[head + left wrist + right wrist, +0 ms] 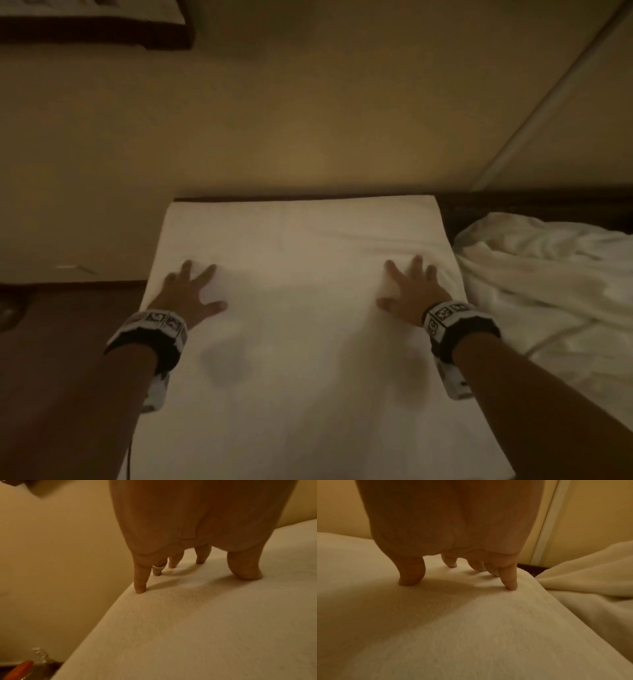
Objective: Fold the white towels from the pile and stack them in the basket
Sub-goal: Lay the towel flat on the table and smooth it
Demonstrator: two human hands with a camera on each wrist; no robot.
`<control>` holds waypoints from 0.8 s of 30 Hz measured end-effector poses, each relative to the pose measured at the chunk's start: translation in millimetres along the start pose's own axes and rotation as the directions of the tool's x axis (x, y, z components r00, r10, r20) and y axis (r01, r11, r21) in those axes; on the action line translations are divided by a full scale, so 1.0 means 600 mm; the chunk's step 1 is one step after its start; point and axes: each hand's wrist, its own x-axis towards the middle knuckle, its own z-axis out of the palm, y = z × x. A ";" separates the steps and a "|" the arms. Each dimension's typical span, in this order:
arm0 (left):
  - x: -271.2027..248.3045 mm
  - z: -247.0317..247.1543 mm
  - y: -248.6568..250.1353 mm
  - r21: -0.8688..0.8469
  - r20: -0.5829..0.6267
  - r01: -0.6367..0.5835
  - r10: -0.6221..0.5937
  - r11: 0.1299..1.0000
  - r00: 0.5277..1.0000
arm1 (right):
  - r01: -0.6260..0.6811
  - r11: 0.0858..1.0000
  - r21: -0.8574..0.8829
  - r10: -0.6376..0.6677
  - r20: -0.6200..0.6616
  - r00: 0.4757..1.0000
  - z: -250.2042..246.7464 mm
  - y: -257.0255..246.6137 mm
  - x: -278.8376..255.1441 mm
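A white towel (pixel 301 325) lies spread flat in front of me, its far edge at the wall. My left hand (pixel 191 291) presses on its left side with fingers spread and straight. My right hand (pixel 411 291) presses on its right side the same way. In the left wrist view the fingertips (pixel 140 590) touch the towel (pixel 205 628) near its left edge. In the right wrist view the fingertips (pixel 511 587) touch the towel (pixel 471 635) near its right edge. A crumpled pile of white towels (pixel 548 291) lies to the right. No basket is in view.
A beige wall (pixel 308 120) rises straight behind the towel. A dark brown surface (pixel 61 359) lies to the left of it. A dark frame (pixel 96 27) hangs at the top left. An orange object (pixel 20 669) shows low in the left wrist view.
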 end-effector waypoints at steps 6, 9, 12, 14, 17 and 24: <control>0.082 -0.053 0.026 0.050 0.002 -0.010 0.009 0.999 1.000 | -0.003 1.000 -0.025 0.003 -0.003 1.000 -0.047 -0.005 0.070; 0.114 -0.075 0.036 0.062 -0.007 -0.012 0.013 0.998 1.000 | 0.009 0.997 -0.074 -0.009 0.003 1.000 -0.070 -0.006 0.101; 0.139 -0.092 0.041 0.050 -0.068 -0.020 0.023 0.999 0.997 | 0.019 0.997 -0.074 -0.019 0.012 1.000 -0.089 -0.002 0.129; 0.141 -0.088 0.047 0.041 -0.183 -0.006 0.014 0.999 0.983 | 0.011 0.999 -0.034 -0.012 -0.028 1.000 -0.092 0.002 0.134; 0.112 -0.051 0.062 0.123 -0.312 0.035 0.005 0.992 0.950 | -0.005 1.000 -0.016 0.002 -0.191 0.982 -0.069 0.000 0.112; -0.036 0.042 0.009 0.097 -0.163 -0.027 0.043 0.995 0.986 | 0.012 1.000 0.024 -0.009 -0.118 0.993 0.043 0.010 -0.049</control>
